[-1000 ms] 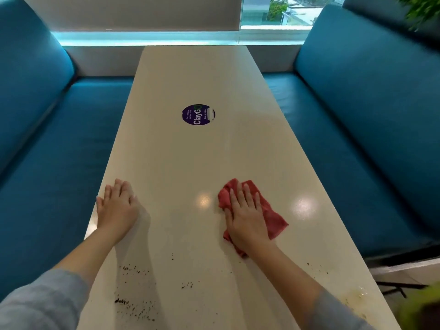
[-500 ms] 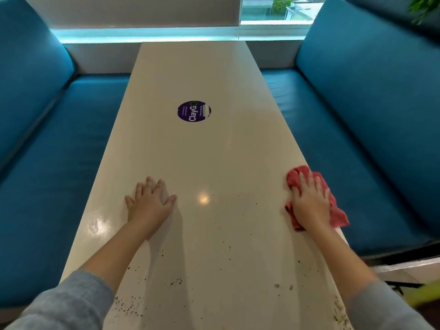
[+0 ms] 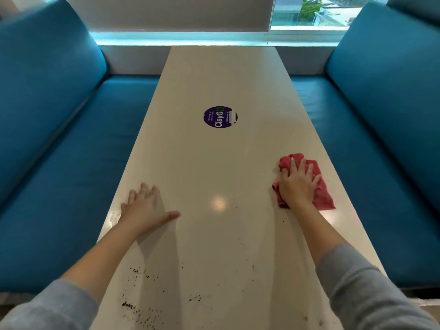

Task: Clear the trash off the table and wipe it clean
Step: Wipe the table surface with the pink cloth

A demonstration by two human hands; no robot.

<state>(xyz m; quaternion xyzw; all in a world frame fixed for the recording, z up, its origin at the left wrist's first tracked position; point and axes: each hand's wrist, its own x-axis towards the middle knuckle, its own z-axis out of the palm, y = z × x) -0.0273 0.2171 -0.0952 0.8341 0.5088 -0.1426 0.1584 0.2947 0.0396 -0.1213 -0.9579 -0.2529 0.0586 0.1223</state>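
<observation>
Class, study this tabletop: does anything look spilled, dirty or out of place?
Yes. Dark crumbs lie scattered on the near end of the long cream table, nearer than the red cloth under the right hand. The left hand rests flat, bare.

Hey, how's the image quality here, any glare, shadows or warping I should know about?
Head view: a round glare spot shines on the table between the left hand and the right hand on the red cloth; soft arm shadows; wide-angle bending of the benches; bright window.
</observation>
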